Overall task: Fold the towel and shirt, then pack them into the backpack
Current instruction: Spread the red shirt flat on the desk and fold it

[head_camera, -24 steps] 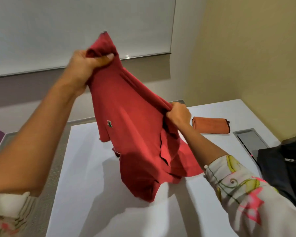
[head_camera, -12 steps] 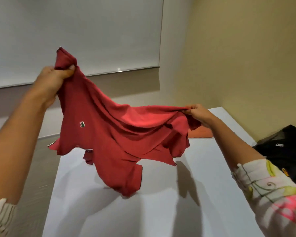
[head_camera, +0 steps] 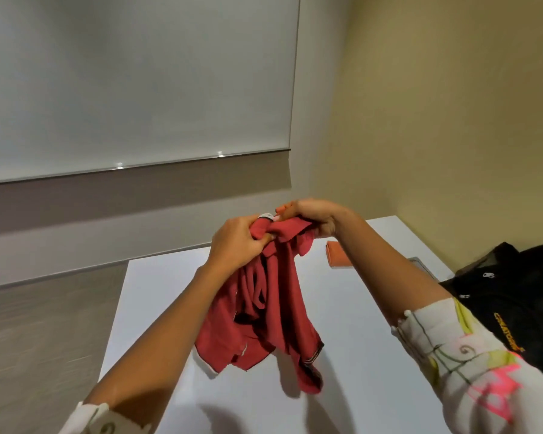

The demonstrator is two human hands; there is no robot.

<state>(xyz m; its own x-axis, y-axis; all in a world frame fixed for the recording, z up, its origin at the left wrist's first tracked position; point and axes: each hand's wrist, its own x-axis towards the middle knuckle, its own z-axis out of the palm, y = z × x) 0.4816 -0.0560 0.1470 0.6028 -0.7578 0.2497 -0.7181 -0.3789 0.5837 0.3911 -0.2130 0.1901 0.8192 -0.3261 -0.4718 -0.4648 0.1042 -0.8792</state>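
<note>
The red polo shirt (head_camera: 276,311) hangs bunched in the air above the white table (head_camera: 358,308). My left hand (head_camera: 237,242) grips its top from the left. Close beside it, my right hand (head_camera: 311,217) grips the same bunched top from the right. The shirt's lower folds and a dark-trimmed hem dangle just above the tabletop. A folded orange towel (head_camera: 337,253) lies flat on the far side of the table, partly hidden behind my right forearm. The black backpack (head_camera: 514,302) sits at the table's right edge, partly covered by my right sleeve.
A grey metal cable hatch (head_camera: 422,264) is set into the table between the towel and the backpack. A yellow wall runs along the right. A wall with a white roller blind stands beyond the table's far edge. Grey floor lies to the left.
Both hands came together in front of me; the shirt, held spread wide half a second ago, now hangs bunched from the joined hands. The camera tilted up.
</note>
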